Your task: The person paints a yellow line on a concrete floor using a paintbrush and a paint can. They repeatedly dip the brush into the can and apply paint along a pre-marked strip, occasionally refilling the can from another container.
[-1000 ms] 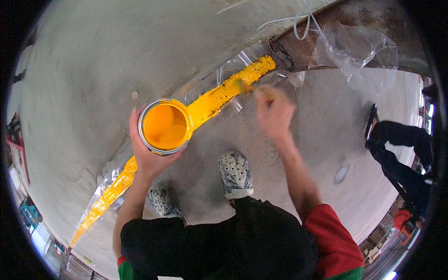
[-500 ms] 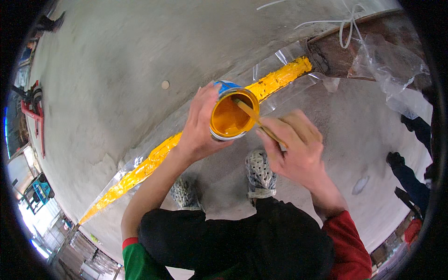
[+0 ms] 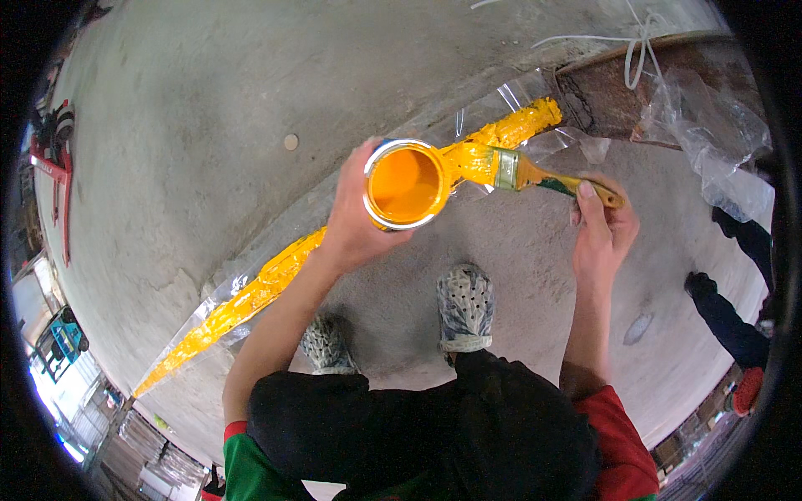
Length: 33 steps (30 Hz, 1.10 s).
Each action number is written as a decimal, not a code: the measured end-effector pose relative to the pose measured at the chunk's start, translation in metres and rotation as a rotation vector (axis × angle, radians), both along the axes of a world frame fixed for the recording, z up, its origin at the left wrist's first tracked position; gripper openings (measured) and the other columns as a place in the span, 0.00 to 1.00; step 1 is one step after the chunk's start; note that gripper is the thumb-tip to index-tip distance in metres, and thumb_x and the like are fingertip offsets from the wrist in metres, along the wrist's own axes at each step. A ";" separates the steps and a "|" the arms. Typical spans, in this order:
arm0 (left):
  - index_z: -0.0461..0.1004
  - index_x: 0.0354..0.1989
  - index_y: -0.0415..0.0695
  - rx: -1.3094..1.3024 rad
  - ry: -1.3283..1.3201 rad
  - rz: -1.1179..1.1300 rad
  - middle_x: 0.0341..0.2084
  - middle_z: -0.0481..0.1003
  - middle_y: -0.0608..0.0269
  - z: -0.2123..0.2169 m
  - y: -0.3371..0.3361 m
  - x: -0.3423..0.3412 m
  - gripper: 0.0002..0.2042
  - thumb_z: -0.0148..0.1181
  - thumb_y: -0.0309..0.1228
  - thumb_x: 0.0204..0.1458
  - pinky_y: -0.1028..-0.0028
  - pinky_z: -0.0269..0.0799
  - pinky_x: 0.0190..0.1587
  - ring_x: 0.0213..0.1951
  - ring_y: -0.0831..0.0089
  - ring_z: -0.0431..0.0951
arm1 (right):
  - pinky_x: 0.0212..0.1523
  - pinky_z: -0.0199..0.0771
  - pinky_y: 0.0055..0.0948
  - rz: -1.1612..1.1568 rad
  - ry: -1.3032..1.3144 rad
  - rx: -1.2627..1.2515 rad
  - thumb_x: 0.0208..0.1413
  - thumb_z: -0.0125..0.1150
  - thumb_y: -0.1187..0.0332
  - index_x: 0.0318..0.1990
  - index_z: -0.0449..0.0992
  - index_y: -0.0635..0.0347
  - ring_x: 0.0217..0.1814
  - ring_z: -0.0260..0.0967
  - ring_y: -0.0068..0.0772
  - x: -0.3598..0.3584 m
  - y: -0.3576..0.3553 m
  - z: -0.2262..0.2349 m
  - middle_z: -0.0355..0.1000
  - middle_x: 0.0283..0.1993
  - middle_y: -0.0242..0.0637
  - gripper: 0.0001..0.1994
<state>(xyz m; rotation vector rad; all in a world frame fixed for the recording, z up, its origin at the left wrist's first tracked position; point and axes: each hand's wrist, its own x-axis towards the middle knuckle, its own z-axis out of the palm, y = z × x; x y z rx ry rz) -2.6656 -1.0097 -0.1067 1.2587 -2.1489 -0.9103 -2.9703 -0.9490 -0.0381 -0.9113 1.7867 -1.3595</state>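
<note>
My left hand [image 3: 355, 225] grips an open metal can of yellow paint [image 3: 407, 184], held out over the concrete floor. My right hand [image 3: 603, 225] holds a paintbrush [image 3: 522, 171] by its wooden handle. The brush's bristles are loaded with yellow paint and rest at the right rim of the can. Below both runs a long yellow painted strip [image 3: 251, 296] along the foot of a grey concrete wall [image 3: 251, 100], with clear plastic film beside it. My two shoes [image 3: 464, 305] stand on the floor under the can.
A rusty metal piece [image 3: 618, 92] with crumpled clear plastic [image 3: 710, 134] and white cords lies at the upper right. Another person's dark-trousered legs [image 3: 727, 309] are at the right edge. Red equipment [image 3: 54, 159] stands far left.
The brush has come out of the can and now lies at its right rim. My right hand has moved right and away from the can, which tilted back upright.
</note>
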 end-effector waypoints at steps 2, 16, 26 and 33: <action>0.43 0.71 0.37 -0.056 -0.032 0.029 0.64 0.61 0.47 -0.004 -0.002 0.009 0.60 0.82 0.35 0.31 0.60 0.55 0.69 0.65 0.55 0.64 | 0.29 0.69 0.19 0.013 0.082 0.022 0.58 0.67 0.71 0.44 0.80 0.65 0.28 0.67 0.16 0.003 -0.007 -0.013 0.75 0.31 0.28 0.10; 0.39 0.73 0.38 -0.028 0.009 0.314 0.67 0.55 0.49 0.028 0.015 0.051 0.65 0.84 0.35 0.29 0.62 0.56 0.69 0.66 0.58 0.62 | 0.30 0.73 0.35 0.473 1.080 -0.254 0.50 0.68 0.73 0.42 0.80 0.56 0.31 0.71 0.37 0.071 -0.006 -0.040 0.74 0.30 0.35 0.10; 0.41 0.73 0.38 -0.121 -0.040 0.353 0.68 0.52 0.49 0.029 0.016 0.063 0.64 0.83 0.39 0.30 0.62 0.55 0.70 0.67 0.58 0.60 | 0.26 0.73 0.29 0.200 0.699 -0.058 0.54 0.69 0.70 0.41 0.82 0.57 0.24 0.71 0.31 0.020 -0.005 -0.059 0.75 0.30 0.38 0.08; 0.41 0.73 0.38 -0.144 -0.098 0.366 0.70 0.50 0.49 0.027 0.016 0.061 0.64 0.83 0.40 0.30 0.61 0.53 0.71 0.68 0.57 0.58 | 0.27 0.72 0.27 0.199 0.527 -0.146 0.53 0.69 0.71 0.43 0.82 0.58 0.24 0.69 0.32 0.017 0.004 -0.038 0.75 0.29 0.38 0.10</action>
